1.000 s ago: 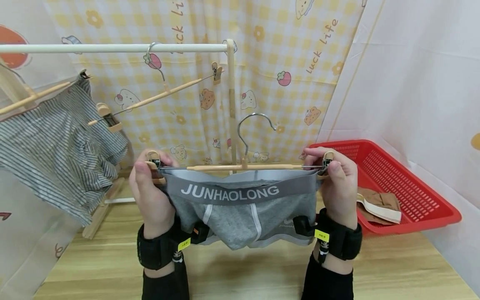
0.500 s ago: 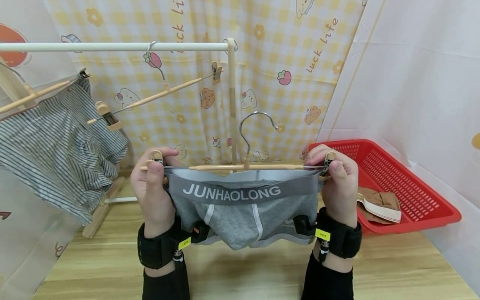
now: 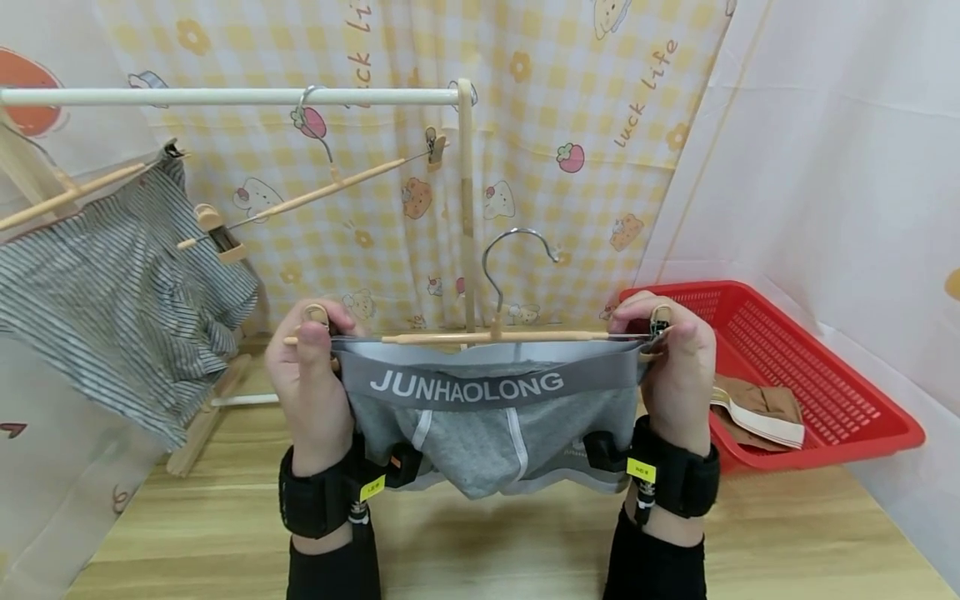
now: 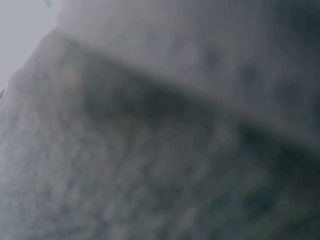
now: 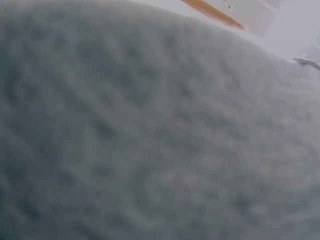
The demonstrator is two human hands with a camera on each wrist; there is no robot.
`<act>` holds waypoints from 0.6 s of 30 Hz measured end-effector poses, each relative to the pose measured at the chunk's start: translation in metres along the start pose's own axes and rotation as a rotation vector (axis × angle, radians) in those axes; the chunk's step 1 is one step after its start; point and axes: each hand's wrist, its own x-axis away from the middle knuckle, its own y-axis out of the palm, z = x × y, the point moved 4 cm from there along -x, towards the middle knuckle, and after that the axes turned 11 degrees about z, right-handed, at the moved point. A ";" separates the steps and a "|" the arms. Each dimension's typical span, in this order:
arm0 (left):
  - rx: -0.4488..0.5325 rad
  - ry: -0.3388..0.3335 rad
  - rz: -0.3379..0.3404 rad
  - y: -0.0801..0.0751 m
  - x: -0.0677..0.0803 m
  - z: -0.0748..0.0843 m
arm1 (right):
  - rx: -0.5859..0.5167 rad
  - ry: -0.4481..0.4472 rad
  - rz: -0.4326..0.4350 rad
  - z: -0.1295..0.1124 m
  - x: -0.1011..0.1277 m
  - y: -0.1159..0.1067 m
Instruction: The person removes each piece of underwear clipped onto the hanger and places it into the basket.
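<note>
A: Item one?
B: Grey briefs (image 3: 487,417), waistband lettered JUNHAOLONG, hung level from a wooden clip hanger (image 3: 487,337) at mid-frame in the head view. The waistband runs taut between the hanger's two end clips; the pouch sags below, clear of the table (image 3: 495,542).

A: Who holds it?
B: Both hands. Left hand (image 3: 311,379), at 9 o'clock from the briefs: thumb and fingers curled and pinched on the left clip (image 3: 316,317) and the waistband corner. Right hand (image 3: 675,367), at 3 o'clock: fingers curled the same way, pinching the right clip (image 3: 659,320). Each wrist carries a black strap.

A: Wrist views?
B: Both are filled with blurred grey knit (image 4: 160,150) (image 5: 150,130) pressed close to the lens. No fingers can be made out there.

A: The hanger's hook?
B: Metal hook (image 3: 510,258), at 12 o'clock from the briefs, free of any rail.

A: Surroundings?
B: White rail (image 3: 225,97) at 11 o'clock, on a wooden post (image 3: 467,192) behind the hook. On the rail hangs a bare clip hanger (image 3: 322,190), tilted. Further toward 9 o'clock, striped shorts (image 3: 112,292) hang from another hanger. Red basket (image 3: 825,367) at 3 o'clock, resting on the table, holding a brown garment (image 3: 761,408). A yellow checked curtain (image 3: 570,83) backs it all.
</note>
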 end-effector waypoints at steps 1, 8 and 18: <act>-0.002 0.000 -0.001 0.000 0.000 0.000 | 0.006 0.000 0.000 0.000 0.000 -0.001; -0.003 -0.003 0.001 0.000 0.000 0.001 | 0.024 0.003 -0.006 -0.001 -0.001 -0.001; -0.002 -0.010 -0.001 0.001 0.002 0.002 | 0.026 -0.002 0.011 -0.003 0.000 -0.002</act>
